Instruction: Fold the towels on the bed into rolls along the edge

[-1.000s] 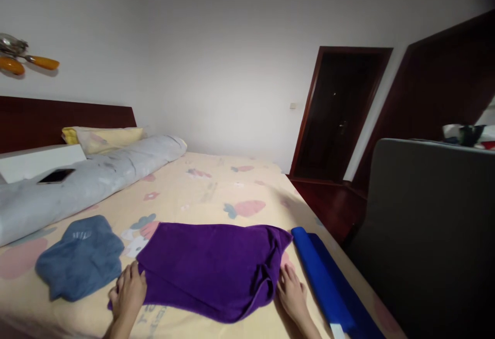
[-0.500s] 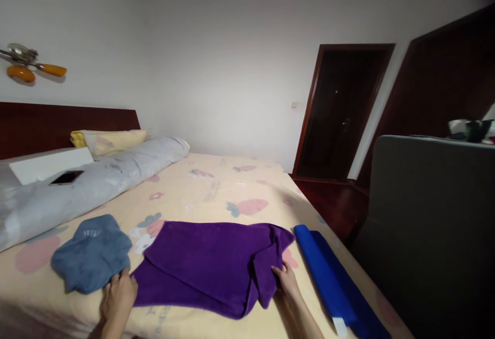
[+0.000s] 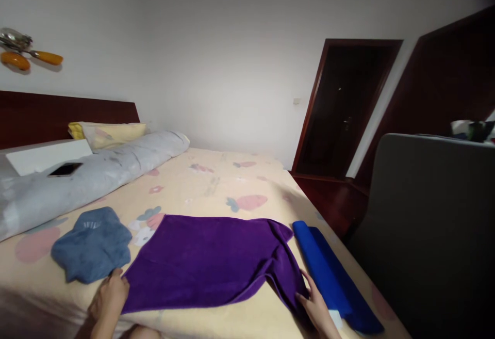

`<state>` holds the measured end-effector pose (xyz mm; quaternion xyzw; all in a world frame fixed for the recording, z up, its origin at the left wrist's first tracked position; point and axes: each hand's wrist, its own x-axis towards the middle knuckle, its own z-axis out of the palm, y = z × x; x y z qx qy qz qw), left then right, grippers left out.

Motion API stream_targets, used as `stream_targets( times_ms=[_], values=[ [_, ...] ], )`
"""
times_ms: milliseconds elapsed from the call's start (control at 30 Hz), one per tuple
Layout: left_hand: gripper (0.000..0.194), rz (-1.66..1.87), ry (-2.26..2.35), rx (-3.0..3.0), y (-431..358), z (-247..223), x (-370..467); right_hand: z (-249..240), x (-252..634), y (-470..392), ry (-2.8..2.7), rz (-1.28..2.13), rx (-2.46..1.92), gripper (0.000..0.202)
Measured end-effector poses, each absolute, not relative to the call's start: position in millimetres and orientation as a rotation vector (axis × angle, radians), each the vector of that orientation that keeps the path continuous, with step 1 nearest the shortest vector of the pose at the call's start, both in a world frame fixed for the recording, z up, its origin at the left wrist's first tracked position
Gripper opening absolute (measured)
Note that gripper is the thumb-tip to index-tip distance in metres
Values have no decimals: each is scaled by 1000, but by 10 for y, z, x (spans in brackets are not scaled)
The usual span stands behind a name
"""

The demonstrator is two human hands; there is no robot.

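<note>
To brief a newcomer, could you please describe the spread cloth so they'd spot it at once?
On the near side of the patterned bed, look between the left hand and right hand. The spread cloth is purple; the small cloth and bundle flanking it are blue.

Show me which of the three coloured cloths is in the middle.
The purple cloth, with the right hand at its edge; the grey-blue cloth lies left, the bright blue one right.

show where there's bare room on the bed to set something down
The widest bare patch of the bed lies beyond the purple cloth, between the grey roll and the edge on the door side. It is crowded nearer: the blue-grey cloth and left hand border the purple cloth's left, the right hand and blue bundle its right.
</note>
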<state>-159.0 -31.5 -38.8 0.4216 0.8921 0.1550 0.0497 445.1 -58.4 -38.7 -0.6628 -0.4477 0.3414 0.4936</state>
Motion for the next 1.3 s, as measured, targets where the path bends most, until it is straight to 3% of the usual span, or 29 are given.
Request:
stream_targets(
  times_ms=[167, 333, 600, 700, 800, 867, 1000, 1300],
  values=[
    [36, 490, 2767, 1319, -413, -149, -1577, -281, 4827, -752, -1286, 487, -1964, 53],
    [33, 549, 2792, 1315, -381, -83, -1707, -74, 5043, -821, -1355, 339, -2030, 41],
    [24, 445, 2798, 1391, -341, -413, -1980, -350, 5088, -890, -1375, 357, -2110, 42],
    [29, 388, 2855, 1579, -372, -449, -1858, -377, 5082, -924, -1413, 209, -2172, 43],
    [34, 567, 2885, 1738, -342, -334, -1603, -227, 5048, -799, -1463, 52, -2097, 40],
    [35, 745, 2823, 1788, -243, -199, -1407, -85, 4984, -595, -1426, 158, -1960, 38],
    [40, 973, 2641, 1703, 181, 54, -1021, 100, 4777, -2, -1150, 706, -1615, 31],
    [33, 682, 2423, 1648, 1355, 56, -578, -54, 4603, 951, -887, 891, -1579, 32]
  ],
)
